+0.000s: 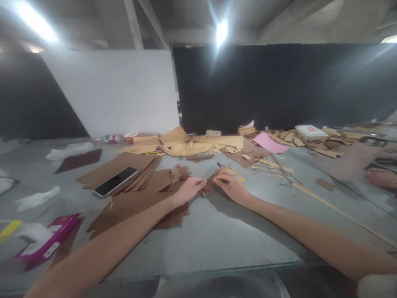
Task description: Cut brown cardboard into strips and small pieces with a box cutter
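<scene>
Close together above the middle of the table are my two hands, both with fingers pinched. My right hand (232,187) grips a small piece of brown sheet (215,176), which looks like paper or thin leather. The fingertips of my left hand (190,189) meet at this piece's left edge, where a few small brown strips show beneath them. Just behind my right hand lies a yellow-and-dark tool (231,170), partly covered by the fingers. To the left, my left forearm passes over a stack of brown sheets (136,207), with folded brown scraps (177,174) on top.
A phone (116,182) rests on more brown sheets (102,169). At left are a magenta device (51,240) and crumpled white tissue (39,198). Tan offcuts (217,141), a pink sheet (270,142) and a white box (311,132) lie along the back. Long thin strips (335,211) stretch right.
</scene>
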Demonstrator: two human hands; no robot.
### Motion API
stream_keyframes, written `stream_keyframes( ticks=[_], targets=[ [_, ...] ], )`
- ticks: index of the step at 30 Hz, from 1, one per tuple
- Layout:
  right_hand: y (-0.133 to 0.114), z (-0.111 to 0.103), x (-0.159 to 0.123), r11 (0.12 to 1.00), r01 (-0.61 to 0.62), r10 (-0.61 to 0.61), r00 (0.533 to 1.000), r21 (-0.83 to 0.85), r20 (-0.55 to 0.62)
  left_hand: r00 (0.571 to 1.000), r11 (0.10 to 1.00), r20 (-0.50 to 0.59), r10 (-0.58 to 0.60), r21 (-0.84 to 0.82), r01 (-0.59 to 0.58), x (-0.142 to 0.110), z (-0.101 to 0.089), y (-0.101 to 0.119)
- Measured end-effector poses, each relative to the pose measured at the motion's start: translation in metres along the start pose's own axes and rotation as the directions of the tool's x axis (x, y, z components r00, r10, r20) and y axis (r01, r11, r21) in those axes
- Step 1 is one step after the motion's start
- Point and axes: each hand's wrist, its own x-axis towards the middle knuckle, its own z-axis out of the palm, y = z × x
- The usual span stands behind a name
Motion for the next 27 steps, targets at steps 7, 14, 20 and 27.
stream_keyframes(
  ticks=[7,14,20,27],
  targets=[
    [0.002,0.001,0.000,0.999,-0.033,0.034,0.999,-0.018,0.032,1.000,0.999,0.005,-0.010,-0.037,0.010,0.000,-0.001,0.000],
    [-0.003,-0.002,-0.001,0.999,-0.027,0.028,0.999,-0.022,0.037,0.999,0.997,-0.018,-0.051,-0.062,0.049,-0.001,0.000,0.004],
    [-0.005,-0.004,0.001,0.998,-0.059,0.059,0.998,0.000,0.032,0.993,0.983,-0.078,-0.085,-0.169,0.071,-0.004,0.003,0.010],
    [-0.004,-0.008,0.004,0.995,-0.098,0.097,0.995,-0.003,-0.039,0.975,0.965,-0.167,0.149,0.238,-0.107,-0.013,0.009,0.013]
  ],
)
